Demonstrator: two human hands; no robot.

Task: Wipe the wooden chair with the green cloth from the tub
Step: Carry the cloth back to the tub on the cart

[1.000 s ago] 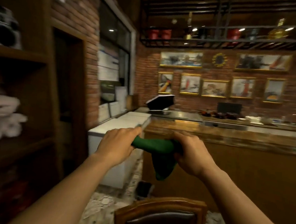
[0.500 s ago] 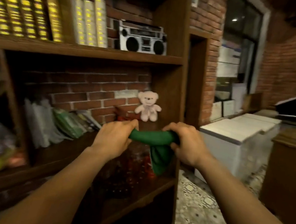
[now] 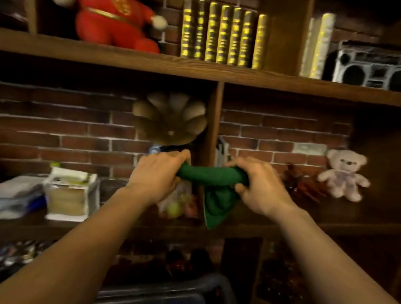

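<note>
Both hands hold the green cloth [image 3: 212, 178] out in front of me at chest height, twisted into a roll between them. My left hand [image 3: 159, 173] grips its left end and my right hand [image 3: 259, 185] grips its right end. A loose flap of the cloth hangs down below my right hand. Directly beneath my arms, at the bottom edge, lies the dark rim of a tub [image 3: 174, 295]. The wooden chair is out of view.
A tall wooden shelf unit [image 3: 217, 73] with a brick back fills the view. On it stand a red plush toy [image 3: 110, 13], gold-spined books [image 3: 222, 32], a boombox [image 3: 374, 66], a gramophone horn [image 3: 171, 117], a small teddy bear [image 3: 343, 173] and packets [image 3: 70, 194].
My view has swung left, from the counter and chair to the shelf unit, with the tub now below. Both hands keep the same twisted grip on the cloth.
</note>
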